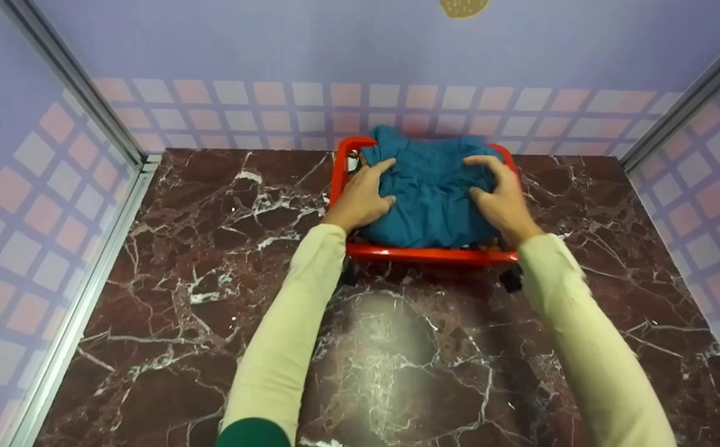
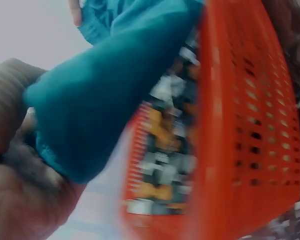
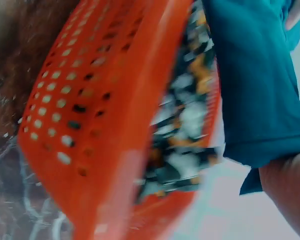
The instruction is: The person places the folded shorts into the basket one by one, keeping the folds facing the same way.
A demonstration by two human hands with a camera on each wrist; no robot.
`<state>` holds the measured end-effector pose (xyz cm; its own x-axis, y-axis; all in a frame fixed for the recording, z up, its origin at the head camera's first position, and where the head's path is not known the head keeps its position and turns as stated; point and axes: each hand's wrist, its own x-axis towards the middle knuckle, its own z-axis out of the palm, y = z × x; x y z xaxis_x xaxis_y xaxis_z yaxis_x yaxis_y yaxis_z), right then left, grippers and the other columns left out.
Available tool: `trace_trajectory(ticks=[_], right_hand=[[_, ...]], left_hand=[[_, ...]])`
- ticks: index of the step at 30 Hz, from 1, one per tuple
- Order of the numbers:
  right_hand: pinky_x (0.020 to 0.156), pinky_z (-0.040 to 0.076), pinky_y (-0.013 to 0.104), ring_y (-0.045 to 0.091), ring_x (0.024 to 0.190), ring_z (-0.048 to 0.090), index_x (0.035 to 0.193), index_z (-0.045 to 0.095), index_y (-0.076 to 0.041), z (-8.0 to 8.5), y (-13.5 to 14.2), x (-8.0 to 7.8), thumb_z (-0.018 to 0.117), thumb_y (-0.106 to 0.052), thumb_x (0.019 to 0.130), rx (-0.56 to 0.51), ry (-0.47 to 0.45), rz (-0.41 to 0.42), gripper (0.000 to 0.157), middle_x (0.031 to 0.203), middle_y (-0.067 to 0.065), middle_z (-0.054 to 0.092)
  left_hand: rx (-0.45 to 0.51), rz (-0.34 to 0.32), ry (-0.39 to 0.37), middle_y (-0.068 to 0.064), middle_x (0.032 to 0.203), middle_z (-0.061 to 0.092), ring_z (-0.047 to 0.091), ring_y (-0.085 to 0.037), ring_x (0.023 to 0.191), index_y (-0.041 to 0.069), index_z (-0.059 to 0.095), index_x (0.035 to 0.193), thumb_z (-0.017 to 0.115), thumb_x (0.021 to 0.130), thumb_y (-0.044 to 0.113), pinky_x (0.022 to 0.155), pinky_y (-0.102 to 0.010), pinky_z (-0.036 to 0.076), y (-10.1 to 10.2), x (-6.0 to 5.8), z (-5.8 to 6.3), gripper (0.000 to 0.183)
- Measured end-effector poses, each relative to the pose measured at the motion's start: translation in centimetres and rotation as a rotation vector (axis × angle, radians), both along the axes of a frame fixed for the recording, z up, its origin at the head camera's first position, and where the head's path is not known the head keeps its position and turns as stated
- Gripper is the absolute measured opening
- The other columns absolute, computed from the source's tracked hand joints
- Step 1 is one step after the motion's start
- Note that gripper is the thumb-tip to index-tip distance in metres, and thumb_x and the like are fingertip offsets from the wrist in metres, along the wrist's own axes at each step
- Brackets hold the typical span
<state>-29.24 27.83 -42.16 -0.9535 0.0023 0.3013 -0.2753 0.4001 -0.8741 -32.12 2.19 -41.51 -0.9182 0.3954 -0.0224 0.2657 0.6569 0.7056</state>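
A teal cloth garment, gathered across its middle, lies bunched over a red plastic basket. My left hand grips the garment's left side, with thumb and forefinger spread on top. At the opposite side my right hand holds it with bent fingers and thumb; its other fingers are hidden. In the left wrist view the cloth hangs over the basket beside the left hand. The right wrist view shows the folded cloth edge against the right hand.
Patterned fabric in black, white and orange lies inside the basket, below the teal cloth. The basket has perforated walls and stands on a dark marbled surface, close to the back panel. Side panels with metal edging flank it.
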Motion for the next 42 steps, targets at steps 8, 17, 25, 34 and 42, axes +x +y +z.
trace_trajectory(ticks=[8, 17, 25, 34, 42], right_hand=[[0.112, 0.033, 0.06, 0.05, 0.134, 0.037, 0.142, 0.053, -0.003, -3.4, 0.1, 0.3, 0.053, 0.004, 0.094, 0.411, -0.233, 0.003, 0.048, 0.15, 0.032, 0.035], [0.111, 0.013, 0.077, 0.063, 0.144, -0.004, 0.163, 0.021, -0.032, -2.5, -1.0, 1.4, 0.06, -0.065, 0.092, 0.915, -0.256, 0.074, 0.087, 0.164, 0.028, -0.013], [0.112, 0.014, 0.075, 0.064, 0.143, -0.003, 0.163, -0.009, -0.032, -4.1, -1.4, 0.6, 0.059, -0.069, 0.09, 1.002, -0.593, 0.222, 0.106, 0.162, 0.026, -0.026], [0.106, 0.022, 0.079, 0.064, 0.143, 0.002, 0.16, -0.016, -0.034, -3.4, -1.8, 1.2, 0.052, -0.077, 0.089, 1.039, -0.66, 0.271, 0.108, 0.162, 0.027, -0.025], [0.11, 0.015, 0.077, 0.063, 0.144, -0.004, 0.164, -0.003, -0.031, -4.8, -1.5, 2.0, 0.059, -0.062, 0.095, 1.006, -0.618, 0.257, 0.098, 0.163, 0.028, -0.02]], left_hand=[[-0.367, 0.044, 0.053, -0.02, 0.164, 0.025, 0.038, -0.041, 0.141, 0.006, 0.036, 0.157, 0.065, 0.098, 0.016, 0.113, -0.047, 0.039, 0.9, 1.3, -3.4, 0.067], [-0.658, -0.121, 0.129, -0.016, 0.168, -0.012, -0.003, -0.048, 0.152, 0.034, 0.017, 0.164, 0.04, 0.105, 0.055, 0.124, -0.053, 0.004, 3.5, 2.4, -1.1, 0.066], [-0.687, -0.168, -0.196, -0.008, 0.167, -0.024, -0.013, -0.047, 0.15, 0.047, 0.002, 0.161, 0.045, 0.098, 0.067, 0.122, -0.059, -0.002, 4.1, 3.1, -2.9, 0.079], [-0.757, -0.182, -0.195, -0.009, 0.169, -0.016, -0.005, -0.048, 0.151, 0.047, 0.004, 0.161, 0.051, 0.098, 0.063, 0.122, -0.06, 0.005, 3.9, 3.7, -2.0, 0.08], [-0.644, -0.162, -0.158, -0.01, 0.17, -0.009, 0.0, -0.048, 0.152, 0.047, 0.01, 0.161, 0.05, 0.097, 0.063, 0.121, -0.061, 0.006, 4.3, 3.7, -5.4, 0.077]])
